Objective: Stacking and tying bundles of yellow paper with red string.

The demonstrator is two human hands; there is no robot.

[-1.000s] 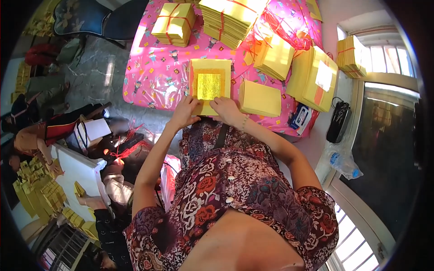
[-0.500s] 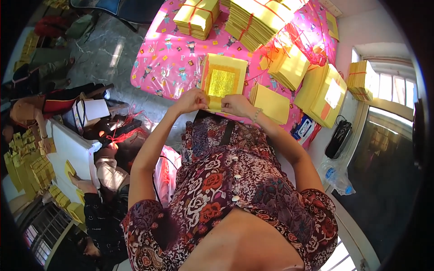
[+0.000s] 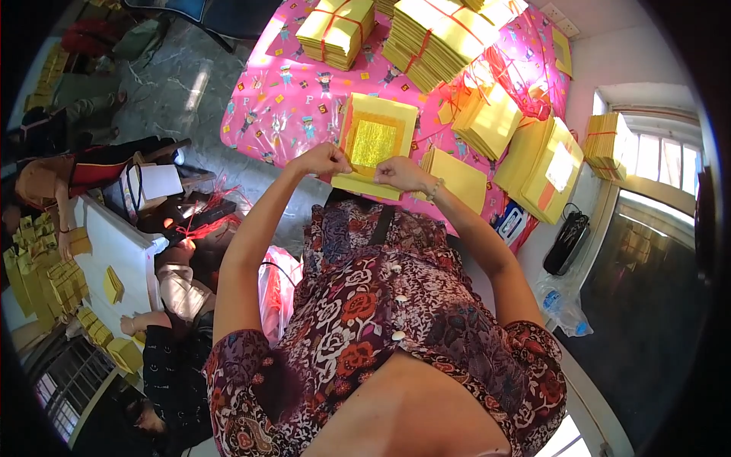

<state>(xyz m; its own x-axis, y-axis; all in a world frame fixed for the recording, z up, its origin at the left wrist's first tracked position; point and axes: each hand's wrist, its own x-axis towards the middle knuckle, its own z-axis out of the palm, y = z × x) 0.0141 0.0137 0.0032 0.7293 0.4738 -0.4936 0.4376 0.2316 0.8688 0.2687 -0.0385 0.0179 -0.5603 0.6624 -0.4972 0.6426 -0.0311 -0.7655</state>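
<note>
In front of me on the pink table lies a pile of yellow paper sheets (image 3: 384, 107), with a shiny gold foil square (image 3: 375, 145) framed in orange on the top sheet. My left hand (image 3: 325, 159) is closed in a pinch at the near left of that top sheet (image 3: 358, 169). Beside it, my right hand (image 3: 401, 174) pinches the same near edge farther right. A plain yellow strip of the pile (image 3: 365, 186) shows below my fingers. Close to my right wrist is a separate stack of plain yellow paper (image 3: 461, 179).
Red-tied bundles of yellow paper (image 3: 335, 34) and red strings (image 3: 518, 84) lie at the far side. More stacks (image 3: 541, 164) stand right, near a black case (image 3: 567, 240) and a plastic bottle (image 3: 567, 308). At left, other people's hands (image 3: 141, 324) work at a white table (image 3: 118, 240).
My fingers have closed into tighter pinches, and more of the yellow strip shows below them. At the white table, a co-worker's hand has drawn away from a small yellow paper piece.
</note>
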